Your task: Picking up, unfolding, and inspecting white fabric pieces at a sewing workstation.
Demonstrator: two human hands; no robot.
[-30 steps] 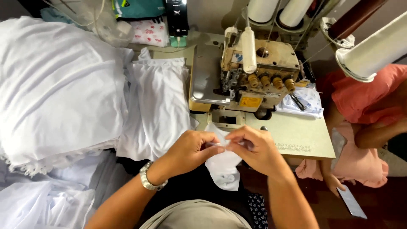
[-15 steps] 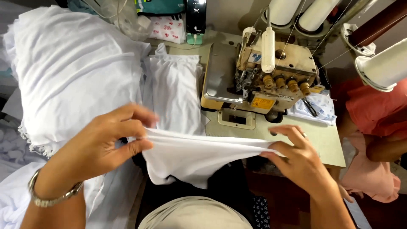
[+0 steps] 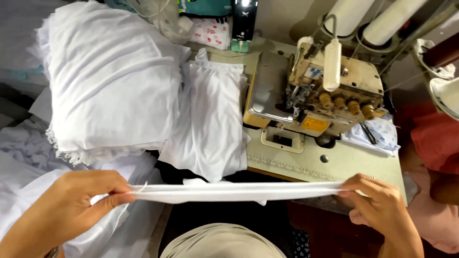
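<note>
Off the front edge of the bench (image 3: 330,167), the left hand (image 3: 71,205) and right hand (image 3: 377,205) each pinch an end of a taut white strip (image 3: 234,192); pulling harder could slip it loose or stretch it.

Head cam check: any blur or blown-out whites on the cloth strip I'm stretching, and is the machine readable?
Head view: white strip sharp at its edges, folds washed out; left hand and right hand slightly soft; sewing machine clear and evenly lit; white fabric stack near overexposed; frame corners bowed by the wide lens.
</note>
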